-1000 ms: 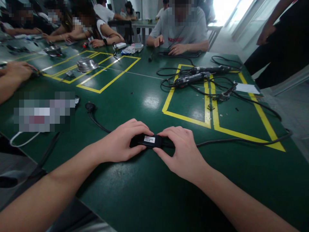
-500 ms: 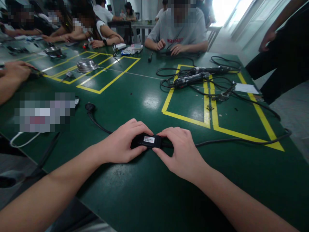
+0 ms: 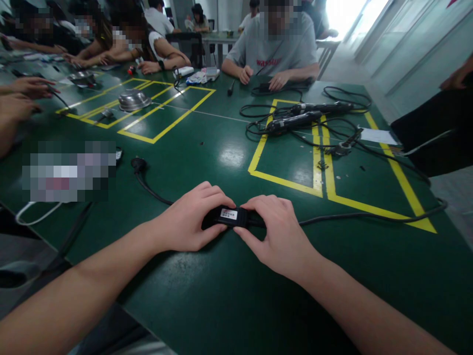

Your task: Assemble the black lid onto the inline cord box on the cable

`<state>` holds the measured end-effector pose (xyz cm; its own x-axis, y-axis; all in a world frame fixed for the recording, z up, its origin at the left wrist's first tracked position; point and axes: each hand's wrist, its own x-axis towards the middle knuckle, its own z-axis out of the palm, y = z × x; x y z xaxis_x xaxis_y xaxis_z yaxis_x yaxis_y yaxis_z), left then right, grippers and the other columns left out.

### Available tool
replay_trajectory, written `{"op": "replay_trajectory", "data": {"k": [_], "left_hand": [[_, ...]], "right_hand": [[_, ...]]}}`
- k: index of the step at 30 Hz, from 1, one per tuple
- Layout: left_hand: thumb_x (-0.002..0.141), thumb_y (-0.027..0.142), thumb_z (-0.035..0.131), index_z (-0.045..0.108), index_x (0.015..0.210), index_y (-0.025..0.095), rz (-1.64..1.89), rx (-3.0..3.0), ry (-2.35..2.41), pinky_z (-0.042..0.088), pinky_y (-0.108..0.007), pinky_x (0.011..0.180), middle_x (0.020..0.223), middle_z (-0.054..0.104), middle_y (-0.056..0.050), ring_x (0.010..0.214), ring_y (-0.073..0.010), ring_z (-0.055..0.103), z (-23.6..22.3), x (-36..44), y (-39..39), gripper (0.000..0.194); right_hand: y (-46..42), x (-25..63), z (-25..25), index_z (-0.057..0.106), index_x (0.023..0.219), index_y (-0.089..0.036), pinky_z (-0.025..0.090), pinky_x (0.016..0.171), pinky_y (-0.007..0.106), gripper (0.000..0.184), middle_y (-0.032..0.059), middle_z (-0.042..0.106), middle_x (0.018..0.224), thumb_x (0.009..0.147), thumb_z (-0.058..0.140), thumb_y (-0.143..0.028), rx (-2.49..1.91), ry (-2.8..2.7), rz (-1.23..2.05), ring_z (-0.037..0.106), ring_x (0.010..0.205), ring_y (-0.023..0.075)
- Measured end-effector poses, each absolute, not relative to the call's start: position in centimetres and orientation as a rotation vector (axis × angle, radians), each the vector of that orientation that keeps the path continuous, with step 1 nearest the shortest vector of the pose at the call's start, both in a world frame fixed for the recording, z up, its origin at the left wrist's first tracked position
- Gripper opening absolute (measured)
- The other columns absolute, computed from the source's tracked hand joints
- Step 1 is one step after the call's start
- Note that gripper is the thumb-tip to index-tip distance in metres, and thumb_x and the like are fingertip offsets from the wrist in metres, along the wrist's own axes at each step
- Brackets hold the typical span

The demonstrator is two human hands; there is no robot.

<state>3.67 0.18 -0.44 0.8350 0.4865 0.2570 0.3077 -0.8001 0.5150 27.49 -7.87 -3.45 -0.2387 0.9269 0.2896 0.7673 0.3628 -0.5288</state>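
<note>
The left hand's fingers (image 3: 216,230) close narrowly on the left part of a black block (image 3: 240,217), thumb on its near side and the others on its far side; the right hand's fingers (image 3: 242,232) pinch its right end likewise. The block lies low over the middle of the near surface (image 3: 221,286), its long axis running left to right, its white label (image 3: 228,213) facing up. The left hand (image 3: 185,217) and right hand (image 3: 281,236) face each other, palms inward, with both forearms slanting in from the lower corners. A cord (image 3: 351,215) runs right from the block; a plug (image 3: 138,164) on a cord lies beyond the left hand. Farther right, two black tools (image 3: 295,122) rest among looped cables across yellow tape (image 3: 288,182). Far left stand a metal bowl (image 3: 133,101), contents unclear, and a second bowl (image 3: 82,78) with something dark and red at it. Across sits a person (image 3: 275,52).
</note>
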Motion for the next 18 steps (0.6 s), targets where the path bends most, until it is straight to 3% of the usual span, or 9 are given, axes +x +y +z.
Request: {"op": "replay_trajectory", "data": {"k": [11, 16, 18], "left_hand": [[0.099, 0.028, 0.071, 0.069, 0.122, 0.021, 0.514, 2.479, 0.626, 0.053, -0.041, 0.094, 0.114, 0.076, -0.008, 0.103, -0.0263, 0.067, -0.43, 3.58, 0.33, 0.024], [0.098, 0.036, 0.072, 0.068, 0.127, 0.022, 0.601, 2.361, 0.750, 0.056, -0.039, 0.090, 0.117, 0.077, -0.007, 0.100, -0.0246, 0.070, -0.53, 3.21, 0.64, 0.032], [0.097, 0.038, 0.072, 0.068, 0.124, 0.022, 0.690, 2.365, 0.946, 0.057, -0.041, 0.090, 0.116, 0.077, -0.008, 0.100, -0.0260, 0.071, -0.77, 3.02, 1.10, 0.032]], "right_hand": [[-7.87, 27.38, -3.50, 0.068, 0.114, -0.022, 0.046, 0.095, 0.050, 0.019, 0.0092, 0.078, 0.113, 0.096, 0.073, -0.026, -1.451, -2.064, 0.362, 0.070, 0.104, 0.0308], [-7.92, 27.39, -3.65, 0.062, 0.132, -0.021, 0.048, 0.094, 0.050, 0.037, 0.0122, 0.077, 0.116, 0.098, 0.069, -0.035, -1.475, -2.015, 0.353, 0.070, 0.104, 0.0326], [-7.94, 27.34, -3.71, 0.062, 0.125, -0.021, 0.049, 0.090, 0.048, 0.030, 0.0118, 0.076, 0.110, 0.098, 0.065, -0.033, -1.481, -2.006, 0.334, 0.069, 0.099, 0.0311]]}}
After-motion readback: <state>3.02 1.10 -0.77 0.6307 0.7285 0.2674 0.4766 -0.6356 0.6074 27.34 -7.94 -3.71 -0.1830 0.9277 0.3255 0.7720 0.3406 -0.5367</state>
